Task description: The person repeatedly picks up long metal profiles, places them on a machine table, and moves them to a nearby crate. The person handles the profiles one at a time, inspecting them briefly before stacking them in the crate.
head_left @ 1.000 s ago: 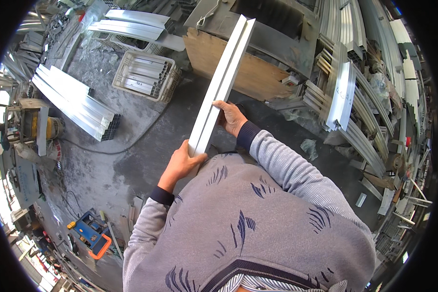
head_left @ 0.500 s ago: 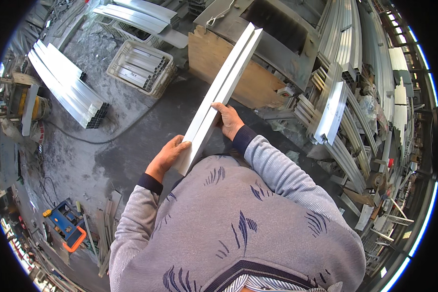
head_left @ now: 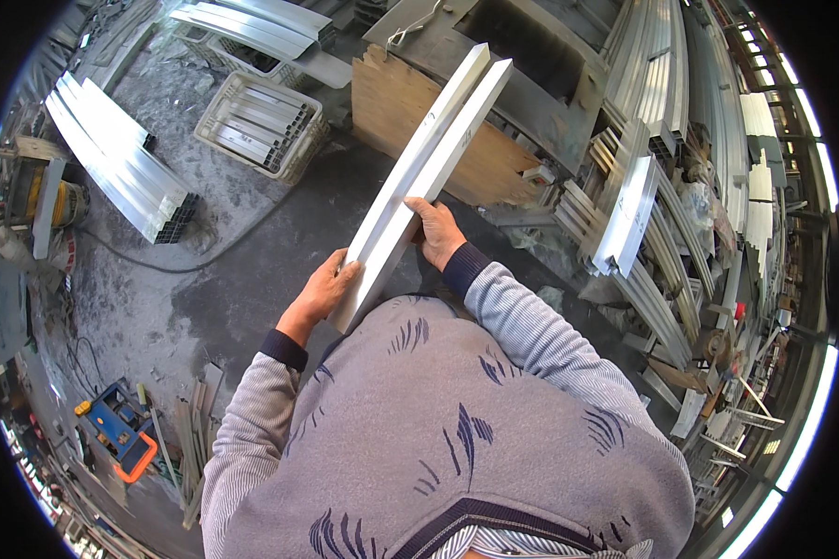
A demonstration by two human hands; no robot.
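Observation:
A long pale metal profile [head_left: 443, 154], channelled along its length, slants away from my body toward the far right. My left hand [head_left: 324, 287] grips its near end from the left side, thumb laid over the edge. Farther up, my right hand [head_left: 435, 233] clasps the right side with the thumb on top; its other fingers are hidden beneath. The far end of the profile hangs above a wooden board and a dark metal bench. Dark handwritten marks show on its faces.
At the far left are a crate [head_left: 294, 154] of short profiles and a stack of silver box profiles [head_left: 126, 158]. A wooden board [head_left: 410, 121] leans on a metal bench [head_left: 559, 130] ahead. More profiles [head_left: 625, 224] lie at right; a blue and orange tool case [head_left: 119, 433] sits lower left.
The profile has turned slightly about its length, so the channel between its two raised edges shows wider. Both hands keep their grip. The surroundings have shifted a little left in view.

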